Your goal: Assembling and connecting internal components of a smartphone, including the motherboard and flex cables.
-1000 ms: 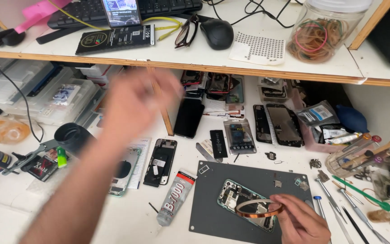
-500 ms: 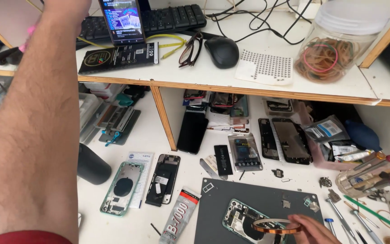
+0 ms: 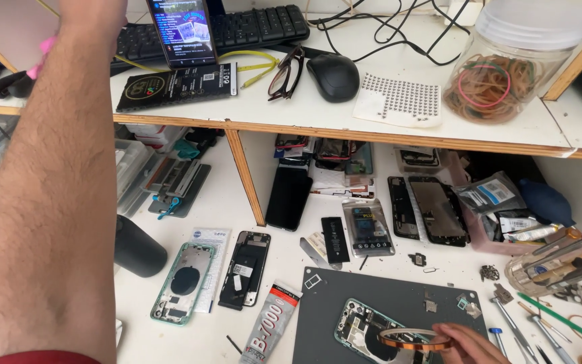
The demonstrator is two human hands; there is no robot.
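A white bench [image 3: 439, 266] runs under a wooden shelf [image 3: 385, 128]. The right hand [image 3: 469, 344] pinches a ring of amber tape [image 3: 415, 338] over one pale green phone frame [image 3: 362, 330] on the grey mat [image 3: 399, 300]. The left hand [image 3: 92, 10] reaches up by the lit phone [image 3: 182, 30]; its grip is cut off. A second green frame [image 3: 184, 283] lies well to the left.

Left arm [image 3: 55, 202] raised to upper shelf, hand cut off at the frame's top beside propped lit smartphone [image 3: 182, 30]. Right hand [image 3: 469, 344] holds amber tape roll [image 3: 415, 338] over opened green phone housing [image 3: 365, 330] on grey work mat [image 3: 385, 296]. Adhesive tube [image 3: 269, 325] beside mat.
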